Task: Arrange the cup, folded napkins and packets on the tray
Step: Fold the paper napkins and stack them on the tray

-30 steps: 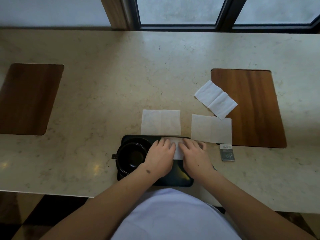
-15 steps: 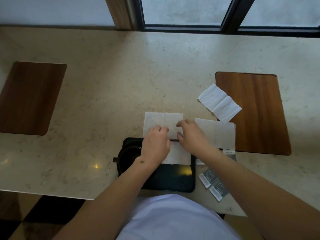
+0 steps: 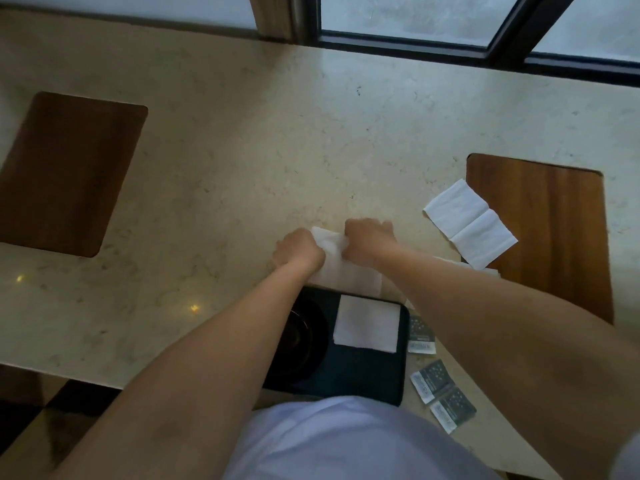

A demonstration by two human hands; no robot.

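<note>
Hands [image 3: 299,249] [image 3: 369,239] have been moved off the tray [image 3: 367,375], one folded napkin [image 3: 366,323] left there; both now pinch another napkin [image 3: 341,266] just beyond it.

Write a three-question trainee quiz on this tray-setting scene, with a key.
1. True or false: a folded napkin already lies on the tray.
2. How many packets lie on the counter right of the tray?
3. What are the left hand and right hand working on? A) the cup B) a napkin beyond the tray C) a packet

Key: 1 true; 2 three; 3 B, both hands grip that napkin on the counter.
</note>
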